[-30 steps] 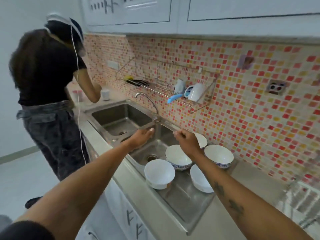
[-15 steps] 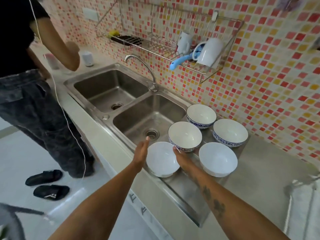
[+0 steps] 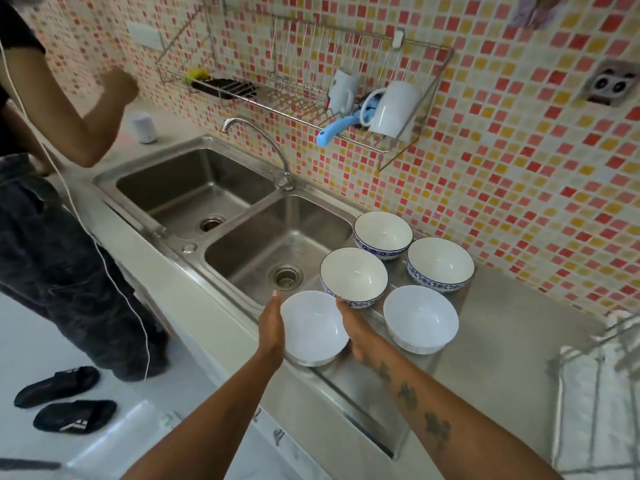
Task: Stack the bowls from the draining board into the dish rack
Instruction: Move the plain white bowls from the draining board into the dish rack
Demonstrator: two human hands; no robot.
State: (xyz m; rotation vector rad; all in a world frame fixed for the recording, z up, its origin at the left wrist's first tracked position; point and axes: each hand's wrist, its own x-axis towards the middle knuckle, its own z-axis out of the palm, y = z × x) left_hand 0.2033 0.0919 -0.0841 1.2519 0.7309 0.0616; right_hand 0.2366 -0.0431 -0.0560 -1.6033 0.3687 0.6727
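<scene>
Several bowls stand upright on the steel draining board [image 3: 367, 393], to the right of the sink. Nearest is a plain white bowl [image 3: 313, 329]. My left hand [image 3: 272, 327] lies flat against its left side and my right hand [image 3: 356, 336] presses its right side, so both clasp it while it rests on the board. A blue-patterned bowl [image 3: 353, 275] is just behind it, and another plain white bowl [image 3: 419, 315] is to the right. Two more blue-patterned bowls [image 3: 382, 232] [image 3: 440, 261] stand near the wall. A wire dish rack [image 3: 301, 109] hangs on the tiled wall.
The wall rack holds two white mugs [image 3: 394, 109] and a blue brush [image 3: 334, 131]. A double sink [image 3: 277, 237] with a tap [image 3: 256, 133] is on the left. Another person [image 3: 52, 220] stands at far left. A blurred wire frame [image 3: 595, 358] sits at the right counter edge.
The view has dropped and closed in on the bowls. My hands came down from near the tap and have closed in on both sides of the nearest white bowl.
</scene>
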